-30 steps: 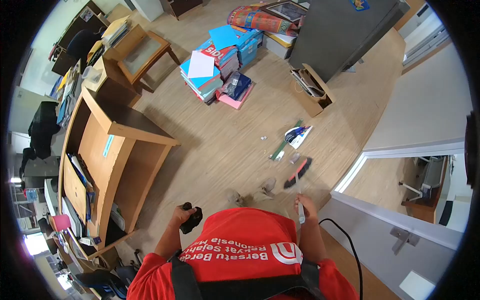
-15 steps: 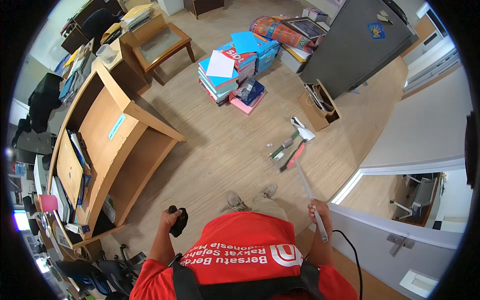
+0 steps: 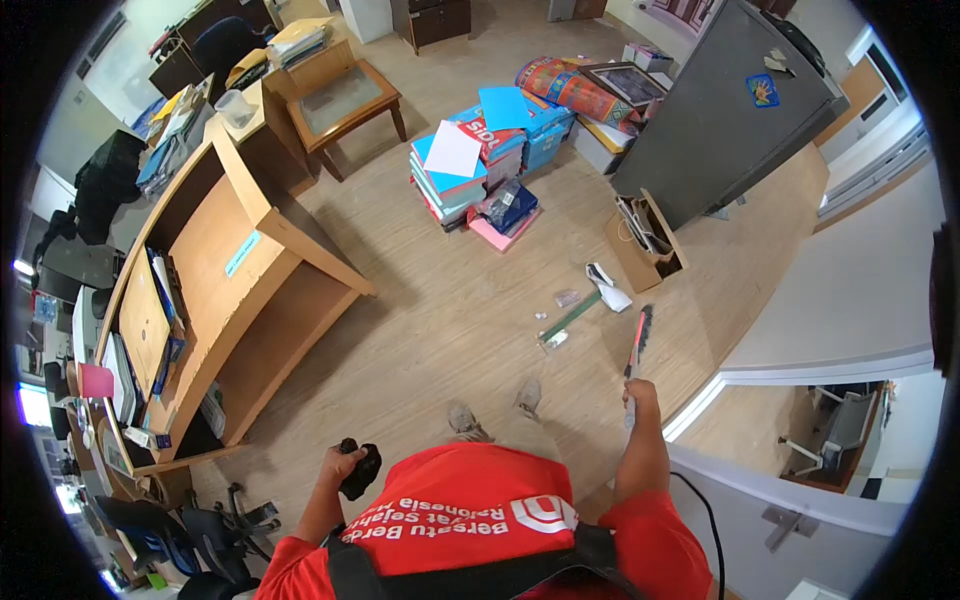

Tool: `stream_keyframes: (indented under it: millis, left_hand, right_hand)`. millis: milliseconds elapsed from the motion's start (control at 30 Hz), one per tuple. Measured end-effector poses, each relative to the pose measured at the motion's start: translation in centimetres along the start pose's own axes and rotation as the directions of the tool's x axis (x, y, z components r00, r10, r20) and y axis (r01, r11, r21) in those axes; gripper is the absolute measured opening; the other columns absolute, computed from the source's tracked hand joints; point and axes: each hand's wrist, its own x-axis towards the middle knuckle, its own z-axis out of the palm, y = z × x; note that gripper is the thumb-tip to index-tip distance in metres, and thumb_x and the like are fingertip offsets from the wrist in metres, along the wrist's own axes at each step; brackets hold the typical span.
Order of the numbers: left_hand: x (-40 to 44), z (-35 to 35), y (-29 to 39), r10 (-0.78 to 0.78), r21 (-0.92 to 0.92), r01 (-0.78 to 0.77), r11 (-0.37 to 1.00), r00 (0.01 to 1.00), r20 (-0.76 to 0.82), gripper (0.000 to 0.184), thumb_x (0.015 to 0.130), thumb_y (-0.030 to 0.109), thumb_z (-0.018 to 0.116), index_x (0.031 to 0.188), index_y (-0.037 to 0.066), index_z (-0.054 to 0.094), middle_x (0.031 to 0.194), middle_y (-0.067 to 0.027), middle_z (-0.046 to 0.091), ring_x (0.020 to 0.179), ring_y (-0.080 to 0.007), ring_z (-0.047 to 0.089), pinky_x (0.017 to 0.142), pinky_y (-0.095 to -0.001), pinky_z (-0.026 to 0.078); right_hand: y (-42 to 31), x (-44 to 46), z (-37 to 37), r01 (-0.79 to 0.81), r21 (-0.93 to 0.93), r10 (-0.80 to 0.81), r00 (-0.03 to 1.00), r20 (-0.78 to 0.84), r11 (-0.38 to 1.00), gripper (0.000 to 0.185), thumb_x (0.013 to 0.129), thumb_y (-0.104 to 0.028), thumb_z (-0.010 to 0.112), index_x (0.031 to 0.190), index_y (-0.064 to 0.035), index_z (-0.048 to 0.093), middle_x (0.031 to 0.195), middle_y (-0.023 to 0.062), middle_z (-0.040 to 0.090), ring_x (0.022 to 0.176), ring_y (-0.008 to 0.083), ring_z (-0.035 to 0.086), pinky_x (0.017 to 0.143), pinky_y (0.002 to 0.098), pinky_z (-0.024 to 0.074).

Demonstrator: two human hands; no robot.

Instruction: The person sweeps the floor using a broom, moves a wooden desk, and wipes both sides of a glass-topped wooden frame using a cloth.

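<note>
My right hand (image 3: 643, 400) is closed around the handle of a broom (image 3: 638, 345) with a red head and dark bristles. The broom head points away from me, to the right of some litter on the floor. That litter includes a green strip (image 3: 571, 321), a crumpled white piece (image 3: 612, 291) and small clear plastic scraps (image 3: 567, 298). At my left side, my left hand (image 3: 341, 466) grips a crumpled black bundle (image 3: 362, 472); its exact kind is unclear. Part of the broom handle is hidden by my hand.
A curved wooden desk (image 3: 262, 268) stands on the left. Ahead are stacked paper packs (image 3: 450, 185), a cardboard box (image 3: 637, 262) with papers and a grey metal cabinet (image 3: 720, 120). A windowed door (image 3: 740, 490) is at the right, with a black cable (image 3: 708, 500) beside me.
The broom has swung right and away from the litter, its head turning more upright in view. My right hand has moved forward. The green strip now shows uncovered. My left hand still holds the black bundle.
</note>
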Motion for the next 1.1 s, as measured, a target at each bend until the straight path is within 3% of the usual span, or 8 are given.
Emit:
stream_keyframes:
  millis: [133,200,400,533,667,833,1033,1100]
  left_hand:
    - [-0.7,-0.5,1.9,0.091,0.063,-0.091,0.994,0.996,-0.007,0.028,0.071,0.031,0.075,0.074,0.004,0.064,0.069,-0.0040,0.063,0.061,-0.0146,0.057,0.057,-0.0343,0.047]
    - [0.5,-0.5,1.7,0.097,0.061,-0.095,0.994,0.995,-0.039,0.033,0.069,0.032,0.076,0.074,0.002,0.065,0.070,-0.0078,0.064,0.062,-0.0169,0.059,0.061,-0.0355,0.049]
    - [-5.6,0.5,7.9,-0.001,-0.006,0.000,1.000,0.997,-0.073,0.038,0.071,0.037,0.075,0.084,0.002,0.066,0.072,-0.0092,0.066,0.065,-0.0188,0.062,0.062,-0.0364,0.050]
    - [-3.2,5.0,1.8,-0.070,-0.041,0.066,0.997,0.994,-0.082,0.041,0.069,0.039,0.075,0.087,0.004,0.067,0.079,-0.0113,0.068,0.072,-0.0213,0.064,0.068,-0.0362,0.051]
    - [-2.3,8.3,-0.8,-0.143,-0.013,0.142,0.990,0.990,-0.006,0.046,0.067,0.044,0.076,0.090,0.005,0.068,0.085,-0.0143,0.069,0.078,-0.0254,0.066,0.073,-0.0368,0.051]
    - [-4.2,9.4,0.3,-0.164,-0.033,0.162,0.986,0.983,-0.079,0.047,0.067,0.046,0.076,0.090,0.006,0.068,0.085,-0.0151,0.069,0.078,-0.0261,0.066,0.072,-0.0374,0.051]
    - [-8.1,9.7,2.4,-0.213,-0.144,0.189,0.971,0.962,-0.173,0.046,0.067,0.045,0.076,0.088,0.005,0.068,0.083,-0.0142,0.068,0.075,-0.0249,0.065,0.071,-0.0374,0.051]
    - [-9.0,10.6,1.7,-0.212,-0.213,0.173,0.962,0.960,-0.180,0.046,0.067,0.045,0.076,0.088,0.005,0.068,0.083,-0.0131,0.068,0.073,-0.0241,0.065,0.070,-0.0375,0.051]
  right_hand:
    - [-2.5,1.1,1.3,0.039,-0.017,-0.037,0.993,0.115,0.999,0.020,0.085,-0.013,0.057,0.067,-0.0041,0.054,0.053,0.0076,0.053,0.042,0.0195,0.051,0.040,0.0345,0.0399]
    - [-3.9,-0.7,1.2,0.099,-0.243,-0.044,0.974,0.224,0.965,0.018,0.086,-0.015,0.055,0.072,-0.0052,0.054,0.056,0.0058,0.052,0.043,0.0163,0.050,0.039,0.0334,0.0396]
    - [-2.4,-6.0,0.8,0.077,0.015,-0.077,0.931,0.358,0.997,0.012,0.090,-0.019,0.053,0.086,-0.0079,0.052,0.063,0.0031,0.050,0.045,0.0104,0.046,0.037,0.0256,0.0388]
    - [-4.5,-9.7,-0.3,-0.126,0.276,0.031,0.945,0.325,0.953,0.017,0.091,-0.021,0.052,0.099,-0.0072,0.047,0.067,0.0040,0.051,0.046,0.0089,0.046,0.035,0.0225,0.0369]
    - [-9.4,-14.0,-2.4,-0.190,0.287,0.051,0.901,0.431,0.939,0.018,0.093,-0.023,0.052,0.095,-0.0078,0.044,0.068,0.0040,0.051,0.046,0.0084,0.047,0.036,0.0201,0.0387]
    - [-13.9,-14.4,-2.9,-0.291,0.621,-0.080,0.863,0.499,0.728,0.017,0.094,-0.020,0.053,0.096,-0.0055,0.044,0.069,0.0058,0.052,0.053,0.0088,0.051,0.036,0.0187,0.0389]
    - [-19.6,-13.2,-1.1,-0.366,0.559,-0.193,0.683,0.705,0.744,0.026,0.096,-0.026,0.048,0.105,-0.0018,0.049,0.087,0.0155,0.062,0.055,0.0178,0.057,0.040,0.0272,0.0471]
    - [-21.4,-13.2,0.2,-0.124,0.607,-0.409,0.632,0.658,0.785,0.029,0.094,-0.030,0.050,0.113,-0.0072,0.055,0.082,0.0143,0.063,0.052,0.0164,0.057,0.040,0.0261,0.0465]
